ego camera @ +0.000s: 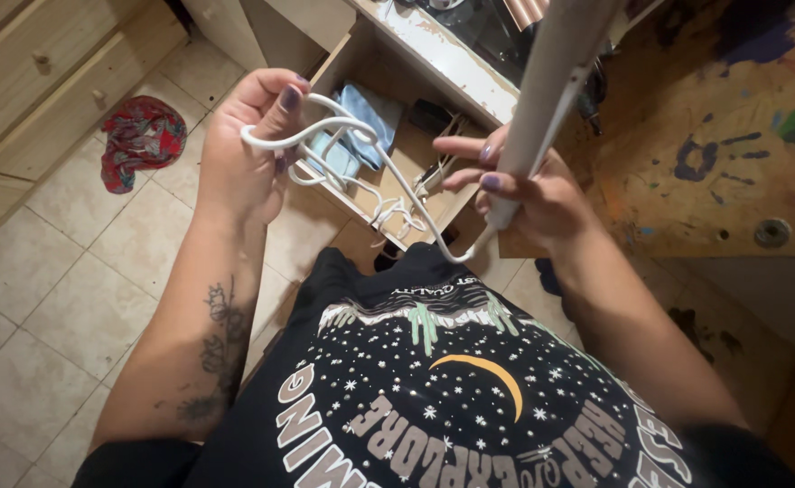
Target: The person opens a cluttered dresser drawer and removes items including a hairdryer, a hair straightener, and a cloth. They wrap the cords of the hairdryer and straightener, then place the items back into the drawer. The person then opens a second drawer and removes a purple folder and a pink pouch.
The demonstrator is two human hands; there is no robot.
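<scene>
Now, left hand [248, 149]: pinching looped white cable [325, 136].
Right hand [528, 190]: grip closed around white tube [551, 81].
Progress: few loops gathered; cable end near open drawer [370, 181] hangs loose.

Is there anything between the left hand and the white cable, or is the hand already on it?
Nothing visible stands between them. The left hand already grips loops of the white cable, which runs to the white tube in the right hand.

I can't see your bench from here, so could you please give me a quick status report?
Left hand shut on white cord loops. Right hand shut on white tube, cord trailing from its end. Open drawer below; nothing blocking.
</scene>
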